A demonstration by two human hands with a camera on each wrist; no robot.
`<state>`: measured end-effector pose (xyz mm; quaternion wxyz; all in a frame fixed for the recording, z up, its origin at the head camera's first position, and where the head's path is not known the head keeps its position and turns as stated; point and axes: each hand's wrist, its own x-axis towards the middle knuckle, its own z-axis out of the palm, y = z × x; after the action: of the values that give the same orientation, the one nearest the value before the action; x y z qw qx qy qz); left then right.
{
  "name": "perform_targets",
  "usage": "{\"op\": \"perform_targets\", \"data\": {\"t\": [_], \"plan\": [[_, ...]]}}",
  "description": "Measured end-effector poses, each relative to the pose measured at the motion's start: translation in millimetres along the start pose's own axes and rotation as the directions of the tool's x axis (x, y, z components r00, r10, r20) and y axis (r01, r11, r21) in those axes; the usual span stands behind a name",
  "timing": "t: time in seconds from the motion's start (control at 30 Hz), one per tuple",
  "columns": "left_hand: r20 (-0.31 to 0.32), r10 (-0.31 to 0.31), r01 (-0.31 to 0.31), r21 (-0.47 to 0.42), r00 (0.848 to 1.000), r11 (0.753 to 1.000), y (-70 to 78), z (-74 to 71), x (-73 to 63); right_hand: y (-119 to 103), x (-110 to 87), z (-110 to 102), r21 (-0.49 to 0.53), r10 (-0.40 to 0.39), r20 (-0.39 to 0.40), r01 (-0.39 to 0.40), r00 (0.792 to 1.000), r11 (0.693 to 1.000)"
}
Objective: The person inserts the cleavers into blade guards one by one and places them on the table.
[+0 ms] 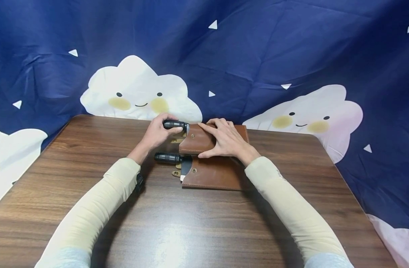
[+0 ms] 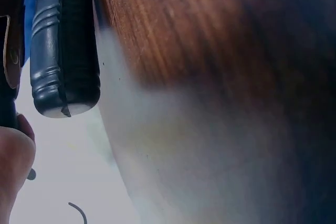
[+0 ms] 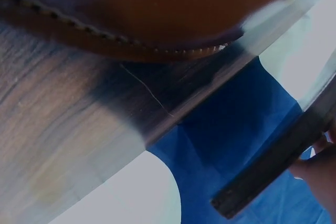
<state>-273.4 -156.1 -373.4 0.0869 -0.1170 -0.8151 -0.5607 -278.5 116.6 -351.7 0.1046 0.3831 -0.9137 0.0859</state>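
Observation:
Two cleavers in brown leather sheaths lie side by side near the table's back edge. My left hand (image 1: 155, 134) grips the black handle (image 1: 172, 124) of the far cleaver, thumb along its near side. Most of that blade is inside the far sheath (image 1: 196, 143), which my right hand (image 1: 228, 139) holds, fingers spread over its top and thumb at its near edge. Just in front, untouched, is the near cleaver's ridged black handle (image 2: 63, 51). A strip of its grey blade (image 1: 186, 167) shows at the mouth of the near sheath (image 1: 214, 180).
Small strap ends with metal snaps (image 1: 176, 173) stick out left of the near sheath. Both rest on a dark wood table (image 1: 171, 219). Behind its back edge hangs a blue cloth (image 1: 231, 52) printed with smiling clouds.

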Motion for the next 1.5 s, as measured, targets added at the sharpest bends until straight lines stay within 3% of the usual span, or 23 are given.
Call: {"op": "perform_targets", "data": {"t": [0.53,0.7,0.97,1.5], "plan": [[-0.006,0.128,-0.125,0.148,0.992,0.981,3.0,10.8,3.9,-1.6,0.5,-1.1,0.008,0.026,0.013,-0.026,1.0,1.0],[-0.017,0.159,-0.155,0.154,0.987,0.976,0.8,13.8,4.8,-2.0,-0.4,-0.5,0.01,0.033,0.013,-0.033,0.999,0.999],[-0.039,0.163,-0.156,0.15,0.986,0.976,0.5,17.4,3.3,-2.9,0.9,-0.1,0.003,0.043,0.014,-0.043,0.999,0.999],[-0.037,0.091,-0.089,0.047,0.995,0.995,2.8,7.0,7.4,-2.6,8.0,-6.6,-0.046,0.006,0.014,-0.005,1.0,0.999]]}}
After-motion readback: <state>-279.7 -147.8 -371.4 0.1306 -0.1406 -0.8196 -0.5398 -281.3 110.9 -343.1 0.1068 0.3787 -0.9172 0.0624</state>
